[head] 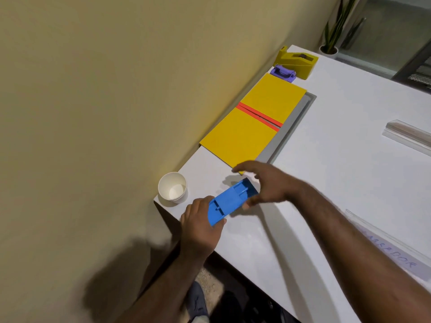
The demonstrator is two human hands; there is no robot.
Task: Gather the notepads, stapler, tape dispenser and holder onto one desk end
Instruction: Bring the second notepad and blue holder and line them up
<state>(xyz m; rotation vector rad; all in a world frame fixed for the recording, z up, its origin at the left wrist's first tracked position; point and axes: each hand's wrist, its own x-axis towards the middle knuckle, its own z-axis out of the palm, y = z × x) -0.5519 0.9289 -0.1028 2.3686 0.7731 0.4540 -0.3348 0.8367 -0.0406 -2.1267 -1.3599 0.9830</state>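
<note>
A blue plastic holder is held just above the white desk near its near-left corner. My left hand grips its near end. My right hand is at its far end, thumb under it and fingers spread above. Two yellow notepads with red spines lie end to end along the wall: the near notepad and the far notepad. Beyond them sit a purple stapler and a yellow tape dispenser.
A white paper cup stands at the desk corner beside the wall. A grey tray lies under the notepads. Clear plastic strips lie at the right and near right. A potted plant stands beyond the desk.
</note>
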